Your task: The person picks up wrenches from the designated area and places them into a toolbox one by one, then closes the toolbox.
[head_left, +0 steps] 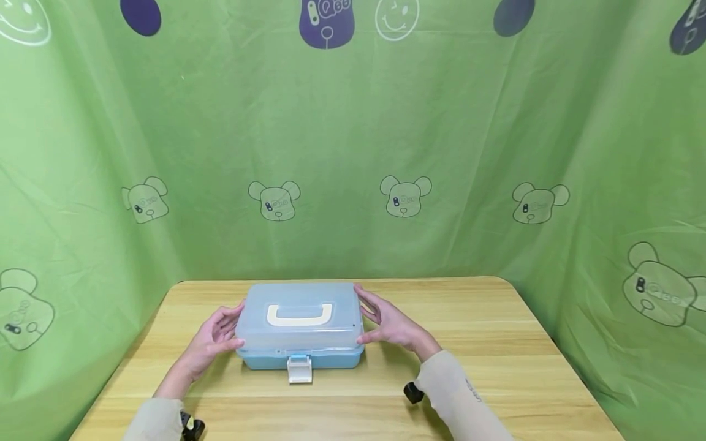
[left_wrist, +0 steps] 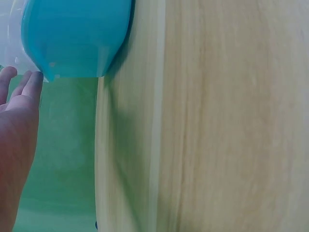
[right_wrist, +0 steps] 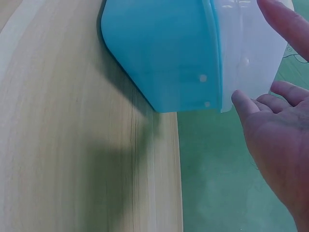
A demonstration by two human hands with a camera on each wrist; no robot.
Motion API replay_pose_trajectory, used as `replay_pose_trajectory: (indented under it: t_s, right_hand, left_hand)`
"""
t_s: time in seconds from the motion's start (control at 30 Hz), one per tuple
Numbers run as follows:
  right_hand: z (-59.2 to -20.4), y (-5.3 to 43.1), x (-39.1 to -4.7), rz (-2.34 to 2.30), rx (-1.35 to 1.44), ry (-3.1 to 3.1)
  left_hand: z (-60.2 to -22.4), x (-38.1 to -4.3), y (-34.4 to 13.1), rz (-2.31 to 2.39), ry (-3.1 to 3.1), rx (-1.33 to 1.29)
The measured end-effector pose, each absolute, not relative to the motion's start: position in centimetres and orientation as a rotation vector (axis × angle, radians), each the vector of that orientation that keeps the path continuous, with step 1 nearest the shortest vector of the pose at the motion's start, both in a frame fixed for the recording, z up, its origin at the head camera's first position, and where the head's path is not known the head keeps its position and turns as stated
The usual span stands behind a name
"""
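A plastic storage box stands on the wooden table, with a light-blue base (head_left: 336, 360), a clear, frosted lid (head_left: 298, 337) and a white carry handle (head_left: 300, 321) lying flat on top. Its white front latch (head_left: 299, 370) hangs down, unfastened. My left hand (head_left: 212, 340) touches the lid's left end, thumb near the front corner and fingers farther back. At the right end, my right hand (head_left: 388, 321) spreads its thumb and fingers along the lid. Both wrist views show the fingertips at the lid's edge, above the blue base. The box's contents cannot be made out.
The wooden table (head_left: 469, 343) has rounded far corners. Green curtains (head_left: 353, 122) printed with bear heads hang behind it and on both sides. Dark devices sit at the left wrist (head_left: 191, 425) and the right wrist (head_left: 413, 392).
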State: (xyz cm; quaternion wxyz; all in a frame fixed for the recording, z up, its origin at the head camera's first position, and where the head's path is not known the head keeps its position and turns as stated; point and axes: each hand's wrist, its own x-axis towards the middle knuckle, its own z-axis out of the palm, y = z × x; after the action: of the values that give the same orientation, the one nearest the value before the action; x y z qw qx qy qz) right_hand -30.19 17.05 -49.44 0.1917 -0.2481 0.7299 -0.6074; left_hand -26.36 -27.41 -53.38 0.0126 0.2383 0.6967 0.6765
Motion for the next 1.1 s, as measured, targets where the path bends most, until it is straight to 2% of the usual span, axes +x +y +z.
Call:
replay_pose_trajectory:
  t_s: [0.7,1.1]
  right_hand:
    - [-49.5,16.9,-29.8,-1.657,-0.714,2.155]
    - [-48.6,15.6,-30.1,-1.497,-0.721,2.394]
  left_hand:
    - [-53.8,-26.4,-27.3,2.143,2.130,0.783]
    - [-53.9,-27.0,-27.6,2.091,2.213,0.697]
